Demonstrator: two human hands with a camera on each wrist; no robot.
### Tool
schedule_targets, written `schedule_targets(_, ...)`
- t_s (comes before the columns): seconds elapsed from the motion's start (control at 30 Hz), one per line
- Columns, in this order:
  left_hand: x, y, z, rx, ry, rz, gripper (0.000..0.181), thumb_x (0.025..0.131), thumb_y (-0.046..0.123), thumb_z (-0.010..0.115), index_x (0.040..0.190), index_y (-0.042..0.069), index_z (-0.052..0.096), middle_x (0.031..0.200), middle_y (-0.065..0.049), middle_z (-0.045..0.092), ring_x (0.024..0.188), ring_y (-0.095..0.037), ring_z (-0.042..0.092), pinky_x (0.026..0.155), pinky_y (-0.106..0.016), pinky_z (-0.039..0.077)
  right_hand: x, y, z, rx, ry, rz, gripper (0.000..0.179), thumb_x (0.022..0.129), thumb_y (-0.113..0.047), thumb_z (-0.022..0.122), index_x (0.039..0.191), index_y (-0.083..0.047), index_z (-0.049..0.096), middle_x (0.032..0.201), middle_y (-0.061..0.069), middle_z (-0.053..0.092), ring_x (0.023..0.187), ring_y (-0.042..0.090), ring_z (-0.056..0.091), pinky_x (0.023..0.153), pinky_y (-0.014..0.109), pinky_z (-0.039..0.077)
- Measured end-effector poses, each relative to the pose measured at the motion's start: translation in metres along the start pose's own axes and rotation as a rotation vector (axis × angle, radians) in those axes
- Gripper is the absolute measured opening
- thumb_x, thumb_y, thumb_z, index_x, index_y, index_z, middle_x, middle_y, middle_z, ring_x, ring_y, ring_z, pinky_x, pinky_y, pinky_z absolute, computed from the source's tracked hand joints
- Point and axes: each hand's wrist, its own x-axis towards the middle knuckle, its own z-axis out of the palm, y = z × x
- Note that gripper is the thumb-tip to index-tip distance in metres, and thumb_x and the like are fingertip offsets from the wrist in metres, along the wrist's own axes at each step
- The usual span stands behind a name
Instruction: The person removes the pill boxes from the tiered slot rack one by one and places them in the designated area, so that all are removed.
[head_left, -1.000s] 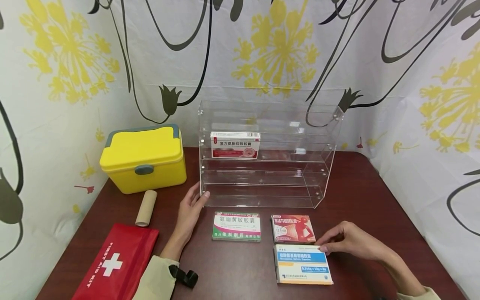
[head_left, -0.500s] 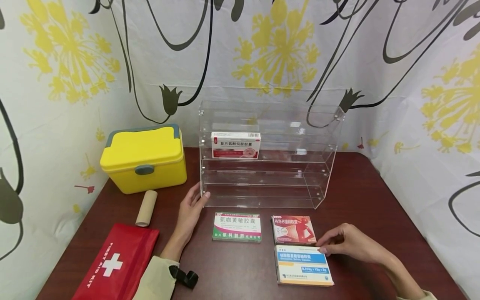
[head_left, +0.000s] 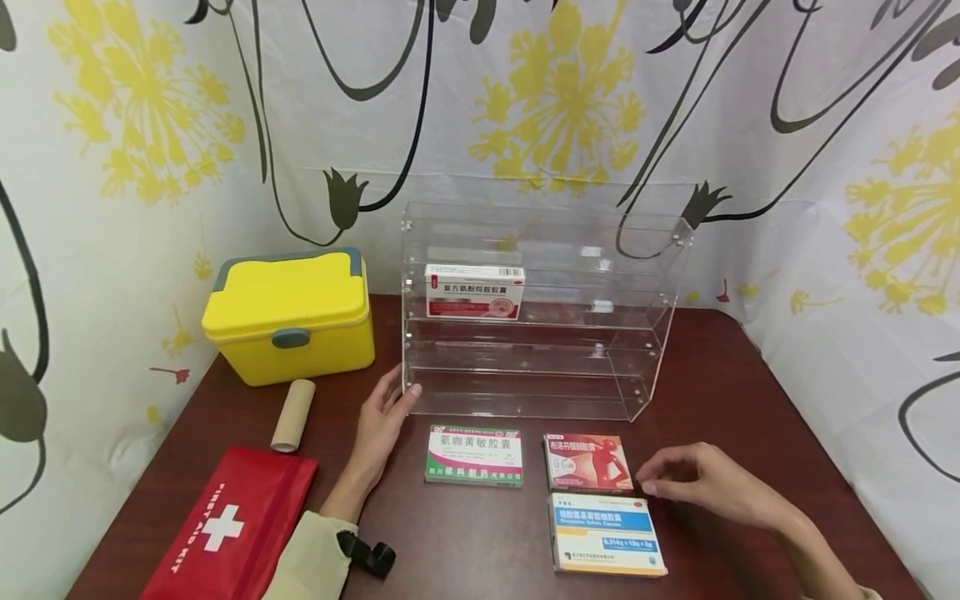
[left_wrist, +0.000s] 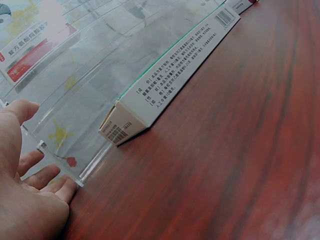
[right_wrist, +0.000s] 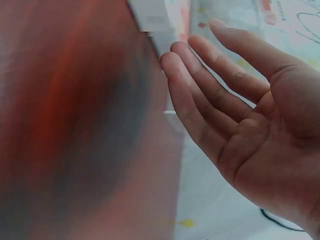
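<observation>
left hand [head_left: 384, 418] grips the clear rack [head_left: 540, 323] at its side edge; right hand [head_left: 699, 480] is empty beside the red carton [head_left: 588, 463], contact unclear. red carton lies toward the surface's [head_left: 465, 537] right edge; presumably light, stiff, crushable: grasp opposite short sides.

The table [head_left: 465, 537] is dark reddish brown. By its left edge, a red pouch [head_left: 251, 517] with white cross and lettering, and a tan tube [head_left: 293, 415]; at the far left corner, a yellow case [head_left: 288, 304] with grey-blue trim. Toward the far edge, a clear rack [head_left: 525, 358] with a white-and-red box [head_left: 475, 293]. Between rack and near edge, a green-white-magenta box [head_left: 474, 456], a red box [head_left: 587, 462] with a pale patch, a white box [head_left: 607, 534] banded blue and orange. The cloth [head_left: 456, 133] is white with yellow blooms and dark stems.
</observation>
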Motion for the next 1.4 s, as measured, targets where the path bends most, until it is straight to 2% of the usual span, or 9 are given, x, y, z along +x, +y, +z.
schedule_targets(0.23,0.002,0.001,0.0,0.003,0.001,-0.002,0.062,0.09,0.047,0.069,0.144,0.027,0.046,0.143,0.003,0.047,0.132,-0.018,0.043,0.104,-0.038,0.041,0.029,-0.03,-0.012,-0.096,0.105,-0.087,0.026,0.091,-0.034,0.071,0.111,-0.018,0.071,0.096,-0.007,0.071,0.086,0.01,0.066,0.072,0.028,0.053)
schedule_targets(0.43,-0.001,0.0,0.0,0.009,-0.002,-0.009,0.06,0.091,0.043,0.068,0.144,0.027,0.046,0.144,0.003,0.046,0.133,-0.017,0.042,0.104,-0.039,0.041,0.056,-0.066,-0.024,-0.127,0.169,-0.139,0.027,0.089,-0.034,0.073,0.114,-0.026,0.069,0.1,-0.009,0.07,0.087,0.01,0.065,0.071,0.029,0.053)
schedule_targets(0.77,-0.002,0.0,0.0,0.018,0.006,-0.012,0.065,0.089,0.049,0.069,0.144,0.026,0.045,0.144,0.001,0.046,0.134,-0.021,0.042,0.104,-0.04,0.041,0.099,-0.123,-0.047,-0.156,0.216,-0.26,0.026,0.09,-0.034,0.072,0.115,-0.025,0.07,0.102,-0.011,0.069,0.087,0.009,0.064,0.072,0.029,0.053)
schedule_targets(0.9,-0.002,-0.001,0.001,0.025,0.009,-0.01,0.064,0.088,0.049,0.069,0.144,0.027,0.046,0.143,0.002,0.047,0.134,-0.021,0.042,0.104,-0.04,0.041,0.112,-0.139,-0.053,-0.155,0.214,-0.299,0.026,0.091,-0.032,0.072,0.115,-0.022,0.07,0.102,-0.011,0.069,0.088,0.01,0.065,0.072,0.029,0.053)
schedule_targets(1.07,-0.002,-0.002,0.001,0.023,0.01,-0.009,0.063,0.089,0.047,0.069,0.144,0.026,0.046,0.143,0.001,0.047,0.133,-0.02,0.042,0.104,-0.04,0.041,0.125,-0.153,-0.059,-0.157,0.219,-0.306,0.025,0.092,-0.032,0.071,0.115,-0.021,0.07,0.101,-0.01,0.069,0.088,0.01,0.065,0.073,0.032,0.054)
schedule_targets(1.4,-0.001,-0.002,0.001,0.017,0.015,-0.005,0.062,0.089,0.047,0.069,0.143,0.027,0.047,0.142,0.002,0.047,0.133,-0.019,0.043,0.104,-0.038,0.041,0.152,-0.18,-0.071,-0.101,0.266,-0.334,0.026,0.092,-0.019,0.072,0.116,-0.01,0.07,0.108,0.003,0.07,0.093,0.015,0.065,0.077,0.034,0.054)
